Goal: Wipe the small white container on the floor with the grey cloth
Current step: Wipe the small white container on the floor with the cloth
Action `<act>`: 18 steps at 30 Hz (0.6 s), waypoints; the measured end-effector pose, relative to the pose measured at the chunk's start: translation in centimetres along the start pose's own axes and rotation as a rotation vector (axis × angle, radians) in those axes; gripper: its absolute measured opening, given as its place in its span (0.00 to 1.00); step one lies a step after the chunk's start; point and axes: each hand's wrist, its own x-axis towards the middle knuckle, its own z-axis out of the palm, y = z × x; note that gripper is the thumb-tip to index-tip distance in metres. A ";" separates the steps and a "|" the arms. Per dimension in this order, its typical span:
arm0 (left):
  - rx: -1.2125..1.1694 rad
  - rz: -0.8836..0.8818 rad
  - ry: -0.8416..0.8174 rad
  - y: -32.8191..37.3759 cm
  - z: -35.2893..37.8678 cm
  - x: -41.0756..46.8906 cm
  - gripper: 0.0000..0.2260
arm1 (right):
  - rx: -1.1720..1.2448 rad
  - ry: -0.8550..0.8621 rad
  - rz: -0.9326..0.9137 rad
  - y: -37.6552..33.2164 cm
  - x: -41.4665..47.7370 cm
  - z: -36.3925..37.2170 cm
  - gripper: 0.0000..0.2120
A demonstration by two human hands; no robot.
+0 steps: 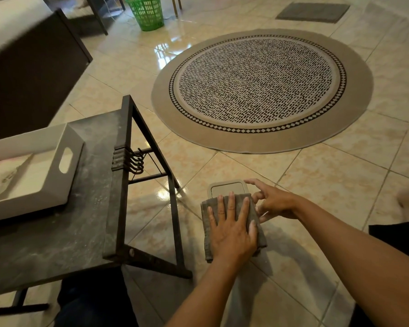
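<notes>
The small white container (226,188) lies on the tiled floor just right of the table leg; only its far end shows. The grey cloth (207,232) is folded over the rest of it. My left hand (232,228) lies flat on the cloth with fingers spread, pressing it down, and the thumb wraps the cloth's right edge. My right hand (275,202) is against the container's right side, fingers curled on its edge and the index finger reaching to the far corner.
A dark metal-framed table (87,208) stands at the left and bears a white tray (33,166). A round patterned rug (262,90) lies beyond the container. A green basket (147,13) and a grey mat (313,11) are at the back.
</notes>
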 end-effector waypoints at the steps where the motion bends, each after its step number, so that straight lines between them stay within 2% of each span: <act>1: -0.002 -0.002 -0.003 0.2 -0.1 0.2 0.28 | -0.006 0.000 -0.002 0.0 0.0 0.0 0.46; 7: 0.016 -0.015 -0.054 0.2 -1.0 2.8 0.27 | -0.009 -0.008 -0.012 -0.3 -0.1 0.1 0.45; 14: -0.009 0.042 -0.061 0.4 -0.7 0.2 0.26 | 0.026 -0.003 -0.013 -0.2 -0.2 0.1 0.45; 18: 0.029 0.000 -0.066 0.2 -0.7 2.4 0.26 | 0.016 0.004 -0.009 -0.1 -0.1 0.2 0.45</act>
